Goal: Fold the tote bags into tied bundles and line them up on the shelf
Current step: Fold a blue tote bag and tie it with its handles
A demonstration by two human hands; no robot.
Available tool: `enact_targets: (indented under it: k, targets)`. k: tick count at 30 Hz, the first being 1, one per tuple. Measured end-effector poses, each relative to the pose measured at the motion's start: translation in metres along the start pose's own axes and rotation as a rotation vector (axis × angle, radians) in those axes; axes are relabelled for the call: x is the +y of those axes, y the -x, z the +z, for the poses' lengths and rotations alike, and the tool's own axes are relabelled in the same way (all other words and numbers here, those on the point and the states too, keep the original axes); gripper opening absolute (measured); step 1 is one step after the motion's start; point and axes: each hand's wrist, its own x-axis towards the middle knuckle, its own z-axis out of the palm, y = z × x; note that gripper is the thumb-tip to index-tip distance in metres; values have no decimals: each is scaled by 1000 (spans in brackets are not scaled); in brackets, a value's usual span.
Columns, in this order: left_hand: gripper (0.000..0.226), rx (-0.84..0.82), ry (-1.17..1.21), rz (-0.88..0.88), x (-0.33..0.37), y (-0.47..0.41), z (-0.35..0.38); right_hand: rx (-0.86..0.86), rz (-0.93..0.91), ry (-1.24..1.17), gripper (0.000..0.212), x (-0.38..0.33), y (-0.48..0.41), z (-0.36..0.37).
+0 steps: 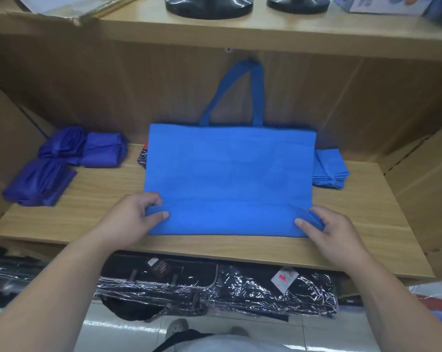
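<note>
A bright blue tote bag (228,168) lies flat on the wooden shelf (100,199), its handles (240,92) leaning up the back panel. Its near edge is turned over into a narrow fold. My left hand (131,217) pinches the left end of that fold between thumb and fingers. My right hand (329,224) pinches the right end the same way. Three tied dark blue bundles (62,163) lie at the shelf's left. A stack of flat blue bags (330,168) sits at the right, partly hidden behind the open bag.
An upper shelf (240,34) hangs overhead with two black round bases (209,6) and a box on it. Below the shelf edge lie plastic-wrapped dark goods (214,288). Side panels close in the shelf left and right. A patterned item (142,156) peeks out behind the bag's left edge.
</note>
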Motion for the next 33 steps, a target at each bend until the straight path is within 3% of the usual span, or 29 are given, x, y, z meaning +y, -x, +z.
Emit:
enact_targets:
  k: [8, 13, 17, 20, 23, 26, 31, 33]
  targets:
    - [16, 40, -180, 24, -3, -27, 3, 70, 44, 83, 18, -7, -21, 1]
    - [20, 73, -334, 21, -11, -37, 13, 101, 90, 218, 24, -12, -25, 8]
    - [28, 154, -317, 31, -17, -36, 21, 198, 119, 248, 33, -15, -19, 14]
    - [33, 237, -344, 96, -24, -36, 25, 299, 62, 338, 33, -13, -17, 20]
    - [23, 356, -468, 300, -31, -38, 27, 359, -152, 511, 28, -5, -19, 27]
    - [21, 356, -487, 453, -33, -35, 31, 300, -336, 620, 31, 5, -18, 31]
    - [29, 275, -445, 534, -42, -25, 31, 100, -371, 486, 28, 17, -12, 18]
    - [29, 258, -418, 528, -47, -14, 30, -77, -319, 470, 60, 19, -5, 5]
